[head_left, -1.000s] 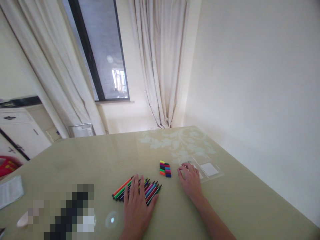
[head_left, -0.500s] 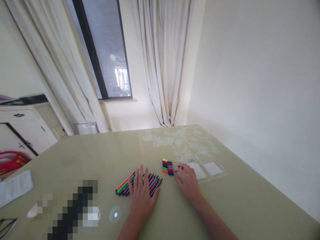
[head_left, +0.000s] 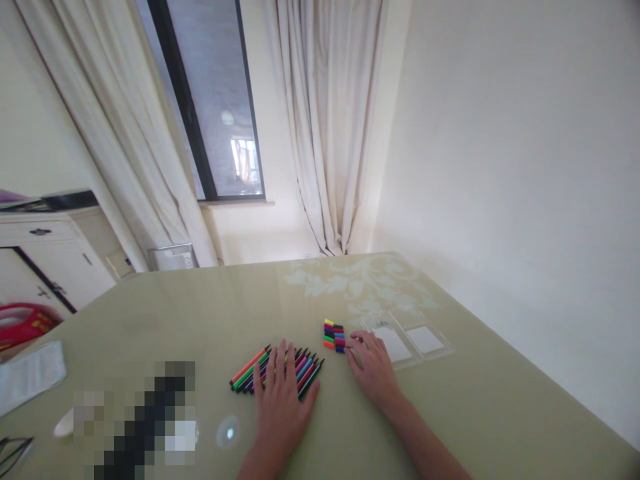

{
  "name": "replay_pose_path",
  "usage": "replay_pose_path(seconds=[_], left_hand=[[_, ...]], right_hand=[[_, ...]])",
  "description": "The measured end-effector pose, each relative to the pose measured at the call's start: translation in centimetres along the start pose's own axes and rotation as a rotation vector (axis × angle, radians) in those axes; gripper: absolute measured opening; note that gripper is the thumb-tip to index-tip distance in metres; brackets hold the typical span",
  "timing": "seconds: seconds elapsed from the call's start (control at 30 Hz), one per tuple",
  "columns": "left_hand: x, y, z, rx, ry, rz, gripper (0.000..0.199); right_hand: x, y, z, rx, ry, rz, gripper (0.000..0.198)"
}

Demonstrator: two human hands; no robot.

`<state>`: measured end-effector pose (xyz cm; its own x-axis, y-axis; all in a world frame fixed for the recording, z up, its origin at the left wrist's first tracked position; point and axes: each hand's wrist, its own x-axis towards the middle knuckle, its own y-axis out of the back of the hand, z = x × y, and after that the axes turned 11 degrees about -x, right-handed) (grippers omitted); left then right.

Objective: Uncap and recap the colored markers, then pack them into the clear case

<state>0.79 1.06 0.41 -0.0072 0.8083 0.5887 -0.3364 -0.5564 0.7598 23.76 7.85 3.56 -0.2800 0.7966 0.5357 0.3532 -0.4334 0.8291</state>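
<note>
A row of uncapped felt-tip pens [head_left: 250, 369] in many colours lies side by side on the table, tips pointing away to the right. My left hand [head_left: 283, 393] rests flat over the middle of them, fingers stretched out and slightly spread, hiding part of the row. To the right, a small block of coloured pen caps [head_left: 334, 336] is set in two columns. My right hand [head_left: 373, 368] lies at the right edge of these caps, fingers loosely bent and apart, fingertips touching or very close to them. Nothing shows inside its grasp.
A clear plastic case [head_left: 419, 357] with white inserts lies open beyond my right hand. At the left are a pale folded cloth or packet [head_left: 33, 377], glasses [head_left: 15, 453] and a blurred dark object [head_left: 150, 420]. A wall [head_left: 525, 267] borders the table's right side.
My left hand has slid slightly toward me over the pens. The right hand has shifted a little left, closer to the caps. Pens and caps look otherwise the same.
</note>
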Motion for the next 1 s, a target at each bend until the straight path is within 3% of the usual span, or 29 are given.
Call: replay_pose_path(seconds=[0.13,0.47,0.67,0.83,1.0], left_hand=[[-0.9,0.0,0.7,0.008,0.041,0.011,0.072],[-0.5,0.2,1.4,-0.036,-0.037,0.024,0.061],[0.5,1.8,2.5,-0.291,-0.138,-0.124,0.008],[-0.3,1.3,3.8,-0.475,-0.376,-0.32,0.016],[-1.2,0.9,5.1,-0.404,-0.476,-0.362,0.027]], right_hand=[[0.0,0.0,-0.2,-0.001,0.001,-0.015,0.014],[0.1,0.0,-0.1,-0.034,0.014,-0.006,0.014],[0.1,-0.3,0.2,0.0,0.028,0.012,0.011],[0.2,-0.1,0.2,-0.006,0.019,0.035,0.014],[0.3,0.0,0.3,-0.044,0.008,0.03,0.024]])
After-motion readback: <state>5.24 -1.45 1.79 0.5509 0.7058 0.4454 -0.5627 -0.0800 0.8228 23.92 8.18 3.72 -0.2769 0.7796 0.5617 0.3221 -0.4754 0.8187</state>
